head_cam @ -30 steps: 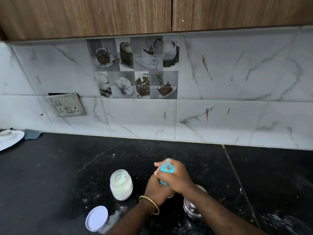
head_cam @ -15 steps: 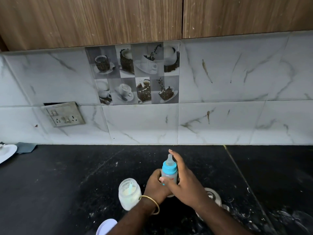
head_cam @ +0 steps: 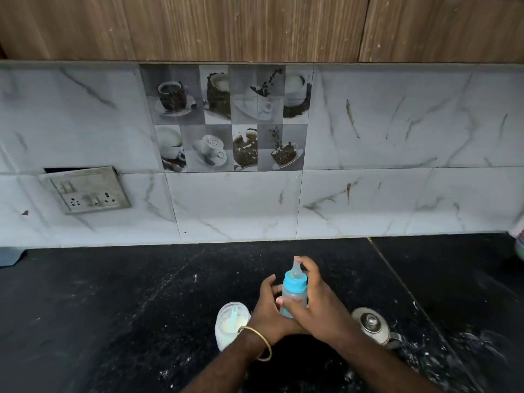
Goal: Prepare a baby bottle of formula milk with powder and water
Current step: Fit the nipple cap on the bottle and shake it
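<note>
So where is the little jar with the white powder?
The powder jar stands open on the black counter in the head view, low and centre, just left of the left hand that holds the baby bottle.

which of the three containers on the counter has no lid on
The glass powder jar left of the hands: open-topped, scoop inside. The baby bottle is capped and the steel kettle lidded.
</note>
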The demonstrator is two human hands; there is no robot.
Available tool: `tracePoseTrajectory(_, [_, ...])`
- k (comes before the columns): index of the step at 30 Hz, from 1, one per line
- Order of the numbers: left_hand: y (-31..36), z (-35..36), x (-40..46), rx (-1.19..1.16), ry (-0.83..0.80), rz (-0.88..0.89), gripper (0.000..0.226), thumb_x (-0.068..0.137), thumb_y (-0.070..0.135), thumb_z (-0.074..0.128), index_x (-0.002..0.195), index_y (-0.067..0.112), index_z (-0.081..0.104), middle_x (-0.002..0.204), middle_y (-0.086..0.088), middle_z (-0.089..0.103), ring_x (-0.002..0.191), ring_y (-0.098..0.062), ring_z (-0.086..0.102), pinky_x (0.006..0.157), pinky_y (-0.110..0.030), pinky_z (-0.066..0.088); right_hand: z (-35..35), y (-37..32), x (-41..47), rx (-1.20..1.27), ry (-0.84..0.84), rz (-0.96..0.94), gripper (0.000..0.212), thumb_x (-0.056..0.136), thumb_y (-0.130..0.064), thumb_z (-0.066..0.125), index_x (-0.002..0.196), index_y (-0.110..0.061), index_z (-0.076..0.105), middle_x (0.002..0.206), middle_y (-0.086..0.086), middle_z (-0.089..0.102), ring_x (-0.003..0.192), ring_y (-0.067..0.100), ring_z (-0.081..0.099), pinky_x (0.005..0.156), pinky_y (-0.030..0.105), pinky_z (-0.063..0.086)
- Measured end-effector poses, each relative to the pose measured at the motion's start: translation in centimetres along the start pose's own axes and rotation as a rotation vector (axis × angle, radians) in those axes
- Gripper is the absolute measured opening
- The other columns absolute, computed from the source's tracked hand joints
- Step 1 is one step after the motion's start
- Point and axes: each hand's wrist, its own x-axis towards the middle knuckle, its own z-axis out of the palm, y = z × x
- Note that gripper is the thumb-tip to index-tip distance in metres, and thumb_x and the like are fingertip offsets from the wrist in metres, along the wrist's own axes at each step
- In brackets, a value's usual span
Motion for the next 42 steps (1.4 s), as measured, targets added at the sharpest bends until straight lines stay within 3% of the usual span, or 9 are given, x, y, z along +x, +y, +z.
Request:
tracePoseTrajectory(6, [0.1,-0.8,-0.3,-0.062,-0.074,-0.114,0.154,0.032,0.040,0.101,0.152,0.033,0.004,0.145,0.005,0.037,0.119,-0.010,0.057,0.094,-0.031,0.057,-6.1,-3.3,6.0,0.118,0.638,-0.248,0.079,0.089,-0.049,0.067,0.145,-0.027,0.017,0.134,0.015,0.052,0.105,0.025,0.066,0.084,0.033,0.059])
tracePoseTrajectory(11, [1.0,-1.0,0.1,-0.012,-0.031,-0.070,0.119,0.055,0.019,0.084,0.150,0.025,0.013,0.142,0.003,0.040,0.118,-0.010,0.056,0.087,-0.023,0.056,-0.9,1.3,2.1,-0.199,0.027,0.053,0.080,0.090,-0.046,0.067,0.149,-0.037,0.013,0.140,0.010,0.053,0.106,0.021,0.063,0.085,0.030,0.051])
tracePoseTrajectory(16, [1.5,-1.3,1.0,0.006,0.069,-0.042,0.076,0.081,-0.006,0.066,0.143,0.020,0.031,0.140,-0.005,0.046,0.108,-0.014,0.059,0.075,-0.018,0.054,-2.9,2.2,3.7,0.137,0.578,0.021,0.082,0.087,-0.045,0.068,0.149,-0.030,0.016,0.132,0.013,0.056,0.106,0.019,0.063,0.088,0.032,0.054])
tracePoseTrajectory(20, [2.1,-0.9,1.1,-0.016,0.145,-0.064,0.067,0.087,-0.003,0.059,0.144,0.018,0.031,0.132,-0.001,0.050,0.102,-0.013,0.060,0.091,-0.039,0.057,-0.9,4.4,0.5,-0.303,-0.226,0.149,0.078,0.092,-0.043,0.063,0.150,-0.035,0.012,0.143,0.010,0.049,0.109,0.025,0.063,0.090,0.034,0.050])
tracePoseTrajectory(25, [2.2,-0.8,1.3,-0.043,0.207,-0.076,0.057,0.092,-0.007,0.053,0.142,0.014,0.035,0.129,-0.004,0.052,0.087,-0.009,0.058,0.085,-0.040,0.056,-3.3,2.9,4.3,0.091,0.488,-0.018,0.074,0.088,-0.046,0.066,0.146,-0.033,0.021,0.125,0.012,0.059,0.097,0.024,0.065,0.085,0.032,0.054])
tracePoseTrajectory(30, [2.6,-0.5,1.1,-0.058,0.216,-0.055,0.052,0.092,-0.006,0.054,0.139,0.013,0.040,0.131,-0.005,0.054,0.093,-0.014,0.059,0.092,-0.044,0.054,-0.8,4.3,1.3,-0.250,-0.231,0.166,0.079,0.090,-0.042,0.066,0.147,-0.037,0.013,0.140,0.012,0.052,0.106,0.028,0.065,0.092,0.040,0.053])
tracePoseTrajectory(35, [2.4,-0.7,1.3,-0.076,0.249,-0.043,0.048,0.091,-0.008,0.055,0.134,0.012,0.045,0.127,-0.005,0.056,0.085,-0.011,0.060,0.087,-0.041,0.056,-3.7,2.8,5.0,0.178,0.500,-0.036,0.078,0.087,-0.046,0.067,0.147,-0.033,0.018,0.124,0.011,0.060,0.095,0.023,0.067,0.082,0.034,0.057])
tracePoseTrajectory(40, [2.4,-0.2,1.2,-0.063,0.250,-0.026,0.045,0.090,-0.005,0.056,0.130,0.014,0.051,0.124,-0.002,0.061,0.093,-0.013,0.062,0.096,-0.043,0.053,-0.7,4.9,1.7,-0.204,-0.197,0.160,0.078,0.090,-0.035,0.068,0.148,-0.033,0.016,0.141,0.013,0.052,0.110,0.030,0.063,0.093,0.039,0.051])
tracePoseTrajectory(42, [2.4,-0.3,1.2,-0.061,0.242,-0.014,0.042,0.089,-0.005,0.057,0.125,0.017,0.054,0.121,-0.001,0.063,0.095,-0.011,0.063,0.095,-0.040,0.053,-1.9,5.1,3.2,-0.102,0.030,0.088,0.079,0.089,-0.039,0.068,0.148,-0.036,0.017,0.138,0.011,0.053,0.105,0.029,0.065,0.090,0.041,0.054])
